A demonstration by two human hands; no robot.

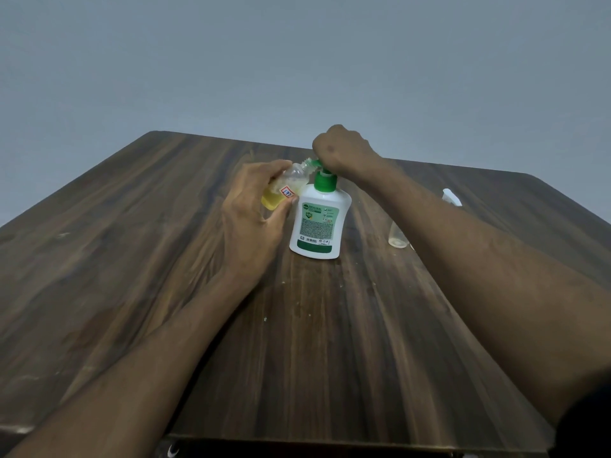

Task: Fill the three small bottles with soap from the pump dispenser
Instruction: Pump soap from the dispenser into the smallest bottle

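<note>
- Your left hand (253,206) has its fingers and thumb wrapped round a small bottle (282,190), tilted so its open neck meets the green spout of the pump dispenser (319,216). It's got yellow soap pooled in its lower part and a red-and-white sticker on the side.
- Your right hand (340,150) is curled into a loose fist on top of the pump head, pressing on it.
- The dispenser stands upright on the desk (165,259), white body, green collar, label facing you.
- Off to the right, another small bottle (396,234) stands partly hidden behind your right forearm, looks empty.
- Further back there's a white sprayer top (451,196), also half hidden.
</note>
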